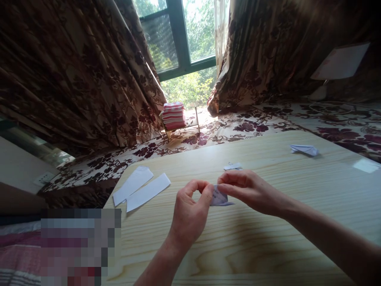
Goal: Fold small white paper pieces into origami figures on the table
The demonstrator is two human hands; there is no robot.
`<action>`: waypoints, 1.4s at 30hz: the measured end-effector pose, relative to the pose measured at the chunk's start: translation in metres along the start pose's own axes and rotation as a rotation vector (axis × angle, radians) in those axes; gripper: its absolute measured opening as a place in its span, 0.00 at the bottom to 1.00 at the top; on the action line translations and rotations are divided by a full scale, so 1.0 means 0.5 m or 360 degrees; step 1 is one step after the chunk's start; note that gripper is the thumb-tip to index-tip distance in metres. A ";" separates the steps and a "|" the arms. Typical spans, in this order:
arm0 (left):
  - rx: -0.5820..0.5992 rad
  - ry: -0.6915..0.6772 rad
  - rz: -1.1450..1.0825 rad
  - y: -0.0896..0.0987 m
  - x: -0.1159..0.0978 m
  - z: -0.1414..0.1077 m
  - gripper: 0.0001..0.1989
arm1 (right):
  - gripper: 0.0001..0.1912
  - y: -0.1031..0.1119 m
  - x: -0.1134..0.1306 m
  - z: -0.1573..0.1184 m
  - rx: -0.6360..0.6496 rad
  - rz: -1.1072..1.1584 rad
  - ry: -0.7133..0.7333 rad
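Between my two hands is a small folded piece of paper (219,197), shaded and with faint dark marks, its lower edge bent outward. My left hand (193,206) pinches its left side between thumb and forefinger. On its upper right, the thumb and fingers of my right hand (247,188) close on the paper. Both hands are just above the wooden table (178,246). A small white paper scrap (233,166) lies right behind my right hand. My fingertips cover part of the paper's top edge.
Several white paper strips (148,192) lie at the table's left. A folded white paper piece (305,150) rests at the far right. Beyond the table, a small stand (182,128) holds striped folded towels (173,115). A lamp (341,61) stands at the back right.
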State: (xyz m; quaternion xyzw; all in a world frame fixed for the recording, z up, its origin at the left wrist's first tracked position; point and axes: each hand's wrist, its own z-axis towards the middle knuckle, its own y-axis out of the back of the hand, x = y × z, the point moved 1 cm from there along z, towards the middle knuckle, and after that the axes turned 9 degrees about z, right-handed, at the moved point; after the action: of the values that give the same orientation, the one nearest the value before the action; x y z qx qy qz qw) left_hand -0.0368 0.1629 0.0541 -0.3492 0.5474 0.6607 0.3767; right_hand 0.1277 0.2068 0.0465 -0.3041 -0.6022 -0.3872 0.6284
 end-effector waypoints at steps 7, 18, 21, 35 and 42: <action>-0.0242 0.0406 -0.0720 -0.007 0.030 0.010 0.09 | 0.19 0.008 -0.002 -0.001 0.0015 0.0174 -0.0076; 0.0201 0.0372 -0.0719 -0.010 0.003 -0.002 0.10 | 0.17 0.004 -0.004 0.003 -0.0115 0.0202 0.0015; 0.0183 0.0282 -0.0599 -0.010 0.007 0.000 0.11 | 0.15 0.003 -0.003 0.000 -0.0072 0.0198 0.0021; 0.0028 0.0298 -0.0542 -0.017 0.017 -0.002 0.11 | 0.14 -0.003 0.001 -0.003 -0.0161 0.0115 0.0094; 0.0146 0.0162 -0.0274 -0.015 0.015 -0.005 0.09 | 0.12 -0.007 -0.008 -0.014 -0.0251 -0.0326 0.0573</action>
State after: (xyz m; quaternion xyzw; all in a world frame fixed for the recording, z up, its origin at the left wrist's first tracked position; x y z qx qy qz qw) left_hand -0.0339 0.1621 0.0435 -0.4104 0.5634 0.5816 0.4194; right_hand 0.1285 0.1995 0.0419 -0.2153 -0.4759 -0.5431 0.6574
